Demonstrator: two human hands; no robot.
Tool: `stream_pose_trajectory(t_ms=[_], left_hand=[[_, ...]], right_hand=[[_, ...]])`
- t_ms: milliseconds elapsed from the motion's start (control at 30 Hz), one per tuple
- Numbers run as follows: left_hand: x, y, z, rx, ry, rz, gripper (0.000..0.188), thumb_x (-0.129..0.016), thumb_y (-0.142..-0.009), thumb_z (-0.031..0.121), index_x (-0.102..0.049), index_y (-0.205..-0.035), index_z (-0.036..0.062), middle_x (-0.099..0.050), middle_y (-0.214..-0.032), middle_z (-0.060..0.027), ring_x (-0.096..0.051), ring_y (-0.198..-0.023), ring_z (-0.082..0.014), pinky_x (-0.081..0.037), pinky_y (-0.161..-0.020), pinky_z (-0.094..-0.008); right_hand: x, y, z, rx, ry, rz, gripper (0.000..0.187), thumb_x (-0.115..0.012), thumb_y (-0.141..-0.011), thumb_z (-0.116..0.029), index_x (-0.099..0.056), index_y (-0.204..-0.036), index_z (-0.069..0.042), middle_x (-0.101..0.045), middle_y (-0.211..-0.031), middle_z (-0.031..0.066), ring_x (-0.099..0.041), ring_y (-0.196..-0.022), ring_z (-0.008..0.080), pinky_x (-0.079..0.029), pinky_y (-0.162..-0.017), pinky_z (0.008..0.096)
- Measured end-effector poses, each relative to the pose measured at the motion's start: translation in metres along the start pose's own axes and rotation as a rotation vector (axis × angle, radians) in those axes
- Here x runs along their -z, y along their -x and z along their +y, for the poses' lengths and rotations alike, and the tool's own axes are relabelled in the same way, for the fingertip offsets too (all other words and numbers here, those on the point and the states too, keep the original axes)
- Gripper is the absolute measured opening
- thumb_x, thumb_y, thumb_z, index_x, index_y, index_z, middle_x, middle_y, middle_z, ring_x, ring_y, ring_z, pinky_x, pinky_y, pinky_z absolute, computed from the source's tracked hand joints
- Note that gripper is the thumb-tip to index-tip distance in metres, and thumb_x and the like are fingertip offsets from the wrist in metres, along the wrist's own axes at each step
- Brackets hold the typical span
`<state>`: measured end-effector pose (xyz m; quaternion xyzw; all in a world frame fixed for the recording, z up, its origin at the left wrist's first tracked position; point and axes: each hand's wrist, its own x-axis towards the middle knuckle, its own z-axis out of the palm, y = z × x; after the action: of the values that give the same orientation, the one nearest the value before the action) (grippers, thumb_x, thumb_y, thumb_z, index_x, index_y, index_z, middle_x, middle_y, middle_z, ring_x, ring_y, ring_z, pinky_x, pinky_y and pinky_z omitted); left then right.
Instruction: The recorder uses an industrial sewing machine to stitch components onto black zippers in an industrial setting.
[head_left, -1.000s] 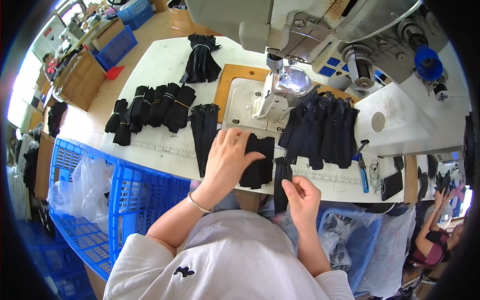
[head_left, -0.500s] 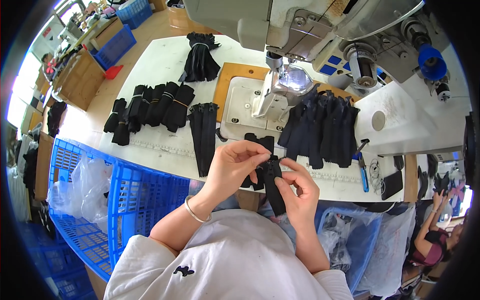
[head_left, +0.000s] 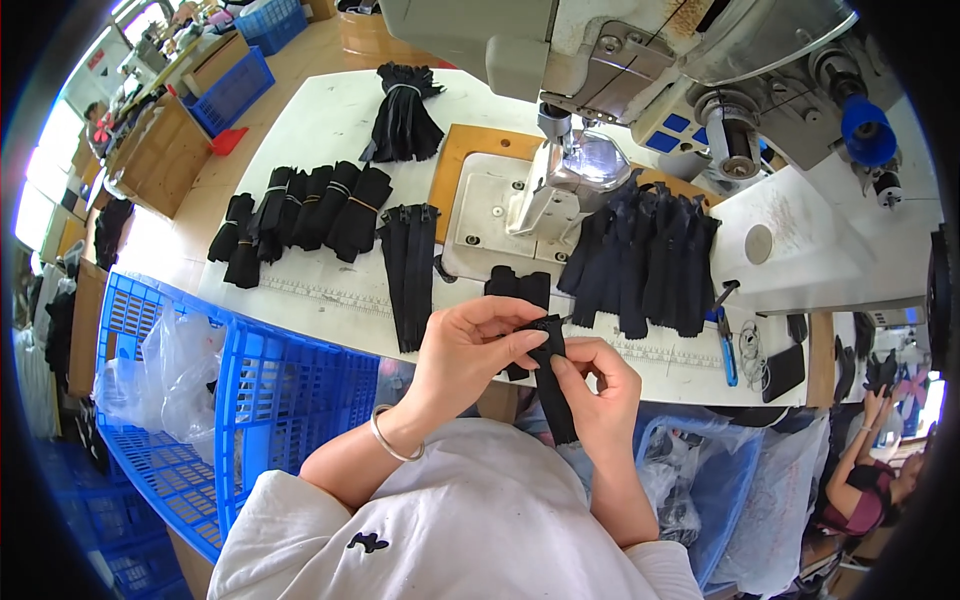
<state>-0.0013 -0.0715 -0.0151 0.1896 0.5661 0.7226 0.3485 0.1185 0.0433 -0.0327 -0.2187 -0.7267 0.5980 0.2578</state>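
Observation:
In front of my body, above the table's near edge, a short black zipper point(head_left: 556, 402) hangs from my fingers. The thumb and fingers of my left hand point(head_left: 455, 355) pinch its upper end. My right hand point(head_left: 603, 388) grips the right edge just below, with its thumb against the tape. Behind my fingers lie more black strips point(head_left: 516, 284), partly hidden by my left hand. Several long black zippers point(head_left: 408, 285) rest left of them, and a spread row of black zippers point(head_left: 640, 262) lies to the right, beside the sewing machine's foot area point(head_left: 560, 190).
Rolled black bundles point(head_left: 310, 208) and a tied black bunch point(head_left: 404, 118) sit on the white table point(head_left: 310, 120). Blue-handled snips point(head_left: 728, 350) lie at the right. A blue crate point(head_left: 235, 420) stands below left, a blue bin point(head_left: 715, 500) below right. Another person point(head_left: 862, 480) works far right.
My left fingers have shifted slightly down and right over the zipper's top end, which now looks flatter. My right index finger has drawn lower along the edge. The view has moved slightly.

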Motion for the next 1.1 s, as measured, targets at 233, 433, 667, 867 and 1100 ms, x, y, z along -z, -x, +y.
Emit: stream_pose_trajectory(t_ms=[233, 433, 667, 867, 1100], left_hand=[[-0.001, 0.000, 0.005, -0.025, 0.003, 0.005, 0.019, -0.066, -0.084, 0.001, -0.064, -0.103, -0.0045, -0.067, -0.087, -0.0069, -0.063, -0.071, -0.0081, -0.052, -0.062, -0.0189], [0.004, -0.027, 0.031, -0.103, 0.023, -0.060, 0.015, -0.067, -0.083, 0.000, -0.064, -0.096, -0.0047, -0.066, -0.083, -0.0074, -0.062, -0.064, -0.0119, -0.053, -0.061, -0.0229], [0.008, -0.079, 0.053, -0.152, 0.039, -0.086, 0.015, -0.066, -0.086, 0.008, -0.065, -0.098, -0.0014, -0.065, -0.085, -0.0037, -0.060, -0.067, -0.0073, -0.050, -0.059, -0.0203], [0.010, -0.109, 0.055, -0.119, 0.126, -0.074, 0.019, -0.067, -0.086, 0.015, -0.065, -0.100, 0.0031, -0.065, -0.083, 0.0003, -0.059, -0.067, -0.0059, -0.049, -0.062, -0.0206], [0.004, -0.116, 0.057, -0.120, 0.218, -0.012, 0.019, -0.071, -0.083, 0.020, -0.066, -0.094, 0.0055, -0.061, -0.079, 0.0036, -0.051, -0.065, -0.0039, -0.042, -0.060, -0.0198]], right_hand=[[-0.001, -0.008, -0.007, -0.173, -0.260, -0.032, 0.006, -0.065, -0.083, -0.001, -0.063, -0.088, 0.002, -0.060, -0.076, 0.0023, -0.050, -0.063, 0.0065, -0.040, -0.058, 0.0212], [0.002, -0.035, -0.014, -0.023, -0.094, -0.131, 0.009, -0.066, -0.083, -0.004, -0.065, -0.087, 0.004, -0.058, -0.071, 0.0030, -0.051, -0.062, 0.0080, -0.039, -0.056, 0.0236], [-0.012, -0.075, -0.037, 0.088, -0.078, 0.022, 0.014, -0.068, -0.083, -0.008, -0.066, -0.082, 0.006, -0.057, -0.064, 0.0009, -0.045, -0.059, 0.0030, -0.036, -0.053, 0.0214], [-0.023, -0.099, -0.040, 0.110, -0.107, 0.099, 0.018, -0.068, -0.085, -0.013, -0.067, -0.083, 0.005, -0.050, -0.059, -0.0041, -0.039, -0.057, 0.0005, -0.029, -0.049, 0.0198], [-0.026, -0.113, -0.042, 0.130, -0.154, 0.127, 0.020, -0.068, -0.086, -0.015, -0.068, -0.084, 0.004, -0.048, -0.060, -0.0072, -0.037, -0.056, 0.0001, -0.026, -0.049, 0.0194]])
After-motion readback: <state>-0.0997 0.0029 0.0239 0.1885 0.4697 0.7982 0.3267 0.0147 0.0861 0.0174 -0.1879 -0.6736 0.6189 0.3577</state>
